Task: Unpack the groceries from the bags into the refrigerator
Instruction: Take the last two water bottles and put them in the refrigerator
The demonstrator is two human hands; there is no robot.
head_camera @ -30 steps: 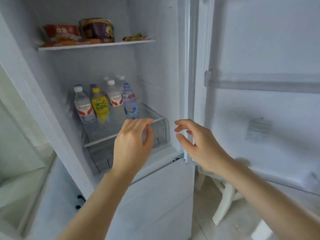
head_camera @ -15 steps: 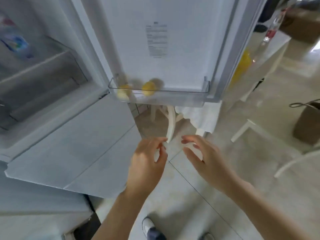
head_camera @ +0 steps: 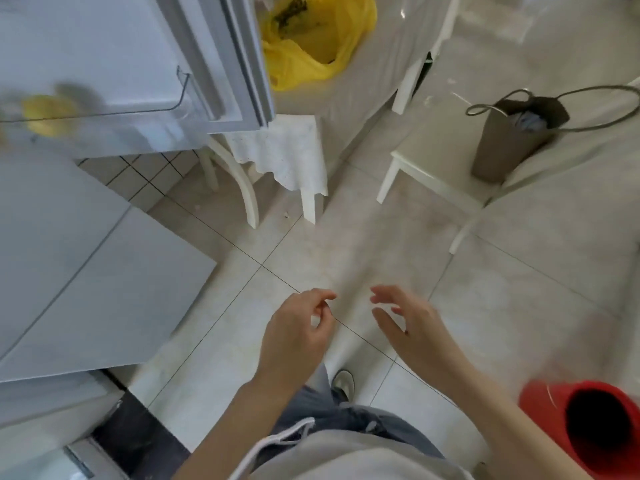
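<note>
My left hand (head_camera: 298,332) and my right hand (head_camera: 412,327) hang side by side over the tiled floor, both empty with loosely curled fingers. The open refrigerator door (head_camera: 114,46) fills the upper left, and a yellow item (head_camera: 48,114) lies in its bottom door bin. A yellow plastic bag (head_camera: 311,39) sits open on the table beyond the door. A brown bag (head_camera: 512,140) with long handles stands on a chair seat at the right. The white lower fridge front (head_camera: 86,271) is at the left.
A white table leg (head_camera: 311,202) and chair legs (head_camera: 249,199) stand ahead on the floor. A white chair (head_camera: 433,183) holds the brown bag. A red bucket (head_camera: 588,427) stands at the lower right, close to my right arm. My shoe (head_camera: 343,382) shows below.
My view has swung from the fridge shelves down and to the right, toward the floor and the bags. Both hands left the fridge and dropped low, still holding nothing.
</note>
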